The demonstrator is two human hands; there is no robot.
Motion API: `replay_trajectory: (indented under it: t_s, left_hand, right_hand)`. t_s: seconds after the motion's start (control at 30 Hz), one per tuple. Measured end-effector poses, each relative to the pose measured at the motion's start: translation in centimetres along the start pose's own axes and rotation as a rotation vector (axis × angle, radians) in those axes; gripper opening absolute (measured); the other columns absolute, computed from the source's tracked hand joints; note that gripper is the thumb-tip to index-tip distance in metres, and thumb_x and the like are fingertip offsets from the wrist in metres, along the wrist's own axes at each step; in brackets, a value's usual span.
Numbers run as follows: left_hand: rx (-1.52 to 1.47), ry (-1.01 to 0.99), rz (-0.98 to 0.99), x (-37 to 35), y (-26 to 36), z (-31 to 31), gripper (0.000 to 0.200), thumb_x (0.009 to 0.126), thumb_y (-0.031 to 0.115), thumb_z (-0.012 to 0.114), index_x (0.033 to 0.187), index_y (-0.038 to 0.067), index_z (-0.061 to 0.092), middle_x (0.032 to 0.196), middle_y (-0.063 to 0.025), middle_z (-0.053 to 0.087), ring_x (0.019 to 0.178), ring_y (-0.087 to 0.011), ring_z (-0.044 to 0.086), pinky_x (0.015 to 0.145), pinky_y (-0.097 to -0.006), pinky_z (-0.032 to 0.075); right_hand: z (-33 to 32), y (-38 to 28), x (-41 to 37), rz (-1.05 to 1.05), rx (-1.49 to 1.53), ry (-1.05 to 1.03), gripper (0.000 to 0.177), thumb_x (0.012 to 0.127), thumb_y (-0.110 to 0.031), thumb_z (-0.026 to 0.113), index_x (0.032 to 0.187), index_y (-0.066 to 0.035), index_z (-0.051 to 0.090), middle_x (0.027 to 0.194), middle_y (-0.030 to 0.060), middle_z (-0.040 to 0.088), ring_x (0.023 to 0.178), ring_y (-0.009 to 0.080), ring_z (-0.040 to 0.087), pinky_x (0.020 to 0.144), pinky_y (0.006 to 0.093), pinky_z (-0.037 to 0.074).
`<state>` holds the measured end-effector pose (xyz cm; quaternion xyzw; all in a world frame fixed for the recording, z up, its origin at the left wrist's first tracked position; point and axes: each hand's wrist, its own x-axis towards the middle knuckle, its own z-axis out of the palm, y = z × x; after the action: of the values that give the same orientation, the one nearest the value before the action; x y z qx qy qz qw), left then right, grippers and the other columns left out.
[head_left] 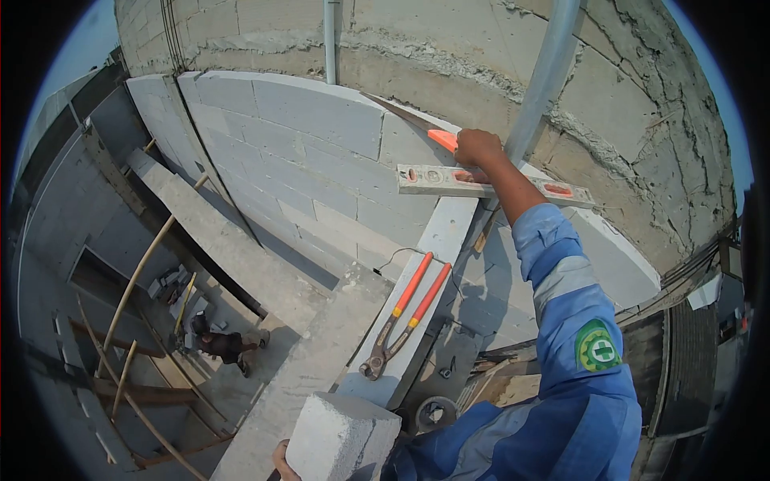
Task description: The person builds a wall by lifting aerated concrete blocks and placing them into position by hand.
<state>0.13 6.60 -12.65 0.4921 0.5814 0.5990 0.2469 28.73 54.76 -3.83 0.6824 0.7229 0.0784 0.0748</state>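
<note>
My right hand (479, 148) is closed round the orange handle of a saw (440, 139), whose blade lies along the top of the block wall, pointing left. Just below it, a spirit level (449, 180) rests across the wall top. At the bottom, my left hand (284, 462) holds the left side of a pale concrete block (333, 437); only some fingers show. Between the hands, pincers (409, 313) with red and yellow handles lie on a narrow white block ledge (365, 388).
A grey pipe (545, 76) rises beside my right hand, and a thinner pipe (330, 40) stands farther left. Far below at the left, a person (224, 345) is near bamboo poles (144, 268). A round bucket (435, 414) sits below the ledge's right side.
</note>
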Motion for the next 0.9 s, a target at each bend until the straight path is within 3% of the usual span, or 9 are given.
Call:
replay_trajectory:
  t_s: [0.1, 0.2, 0.33, 0.5, 0.73, 0.9]
  left_hand:
    - [-0.009, 0.015, -0.001, -0.2, -0.1, -0.2, 0.119, 0.060, 0.070, 0.084, 0.135, -0.008, 0.035, 0.114, -0.0158, 0.052, 0.105, -0.0279, 0.058, 0.091, -0.0408, 0.046]
    - [-0.015, 0.026, -0.005, -0.5, -0.1, -0.5, 0.118, 0.060, 0.070, 0.084, 0.135, -0.008, 0.036, 0.114, -0.0159, 0.053, 0.104, -0.0280, 0.058, 0.091, -0.0409, 0.046]
    - [-0.018, 0.032, -0.015, -0.7, -0.1, -0.7, 0.118, 0.060, 0.070, 0.084, 0.134, -0.008, 0.036, 0.113, -0.0159, 0.053, 0.104, -0.0281, 0.059, 0.091, -0.0410, 0.046]
    - [-0.036, 0.022, -0.022, -1.0, -0.2, -0.6, 0.118, 0.060, 0.069, 0.084, 0.134, -0.008, 0.036, 0.113, -0.0160, 0.054, 0.103, -0.0283, 0.059, 0.090, -0.0411, 0.047]
    - [-0.044, -0.002, -0.028, -1.3, -0.2, -1.3, 0.117, 0.060, 0.069, 0.085, 0.134, -0.008, 0.037, 0.112, -0.0162, 0.054, 0.102, -0.0285, 0.060, 0.089, -0.0412, 0.047]
    - [-0.068, -0.006, -0.035, -1.3, -0.5, -1.3, 0.117, 0.060, 0.069, 0.085, 0.133, -0.008, 0.037, 0.111, -0.0163, 0.055, 0.101, -0.0287, 0.061, 0.089, -0.0413, 0.048]
  right_hand:
    - [2.1, 0.5, -0.2, -0.041, 0.025, 0.188, 0.035, 0.084, -0.031, 0.065, 0.110, -0.008, 0.071, 0.108, 0.0166, 0.072, 0.101, 0.0333, 0.070, 0.088, 0.0466, 0.054]
    - [2.1, 0.7, -0.5, -0.072, 0.046, 0.161, 0.032, 0.086, -0.025, 0.061, 0.109, -0.005, 0.070, 0.107, 0.0198, 0.071, 0.102, 0.0327, 0.069, 0.090, 0.0483, 0.053]
    - [2.1, 1.0, -0.6, -0.140, 0.067, 0.140, 0.032, 0.086, -0.026, 0.062, 0.107, -0.004, 0.071, 0.109, 0.0211, 0.070, 0.100, 0.0352, 0.069, 0.088, 0.0469, 0.055]
    - [1.9, 0.5, -1.4, -0.022, 0.097, 0.170, 0.038, 0.084, -0.033, 0.067, 0.113, -0.008, 0.072, 0.108, 0.0187, 0.070, 0.100, 0.0356, 0.068, 0.088, 0.0457, 0.054]
    - [1.0, 0.9, -2.3, -0.070, 0.043, 0.134, 0.039, 0.089, -0.037, 0.066, 0.116, -0.009, 0.071, 0.110, 0.0169, 0.070, 0.101, 0.0347, 0.068, 0.088, 0.0442, 0.054]
    - [1.5, 1.0, -2.7, 0.016, 0.147, 0.207, 0.041, 0.091, -0.037, 0.066, 0.121, -0.010, 0.069, 0.116, 0.0169, 0.069, 0.103, 0.0344, 0.068, 0.088, 0.0439, 0.053]
